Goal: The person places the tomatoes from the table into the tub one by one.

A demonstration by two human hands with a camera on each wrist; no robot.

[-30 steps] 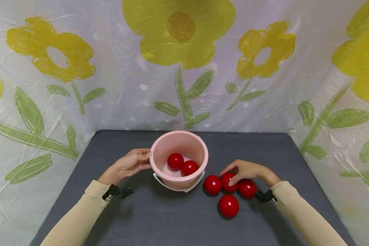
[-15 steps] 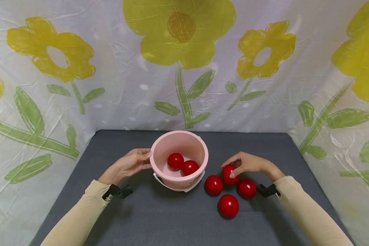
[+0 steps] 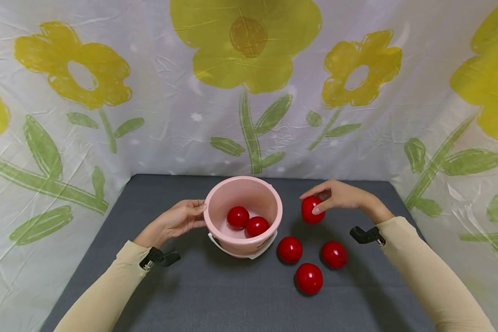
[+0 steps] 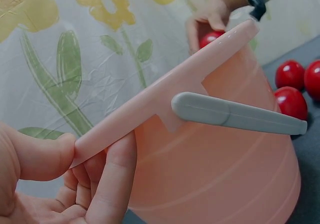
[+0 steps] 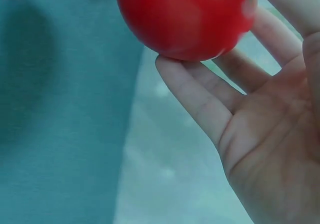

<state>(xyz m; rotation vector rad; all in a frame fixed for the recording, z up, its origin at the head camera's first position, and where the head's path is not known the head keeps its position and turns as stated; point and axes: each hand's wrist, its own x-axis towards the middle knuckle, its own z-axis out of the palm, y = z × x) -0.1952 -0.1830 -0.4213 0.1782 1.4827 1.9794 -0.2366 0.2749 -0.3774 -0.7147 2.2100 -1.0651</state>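
Observation:
A pink bucket [image 3: 216, 221] stands near the middle of the table with two red balls inside, one [image 3: 238, 217] left of the other [image 3: 257, 226]. My left hand [image 3: 176, 222] pinches its rim on the left side, thumb on the outer edge and fingers beneath, as the left wrist view shows. To the right of the bucket, my right hand [image 3: 342, 196] holds a red ball [image 5: 185, 21] above the table between thumb and fingertips. Below it, three more red balls lie on the cloth: a left one [image 3: 289, 250], a right one [image 3: 334, 254] and a front one [image 3: 309, 279].
The bucket's white handle [image 4: 235, 114] hangs down at its front. A dark grey cloth [image 3: 216, 295] covers the table. Behind and at both sides hangs a pale curtain [image 3: 157, 138] with yellow flowers.
My right hand has lifted one red ball from among the others, raising it up and away from them. The left ball shifted slightly right. My left hand has stayed on the rim.

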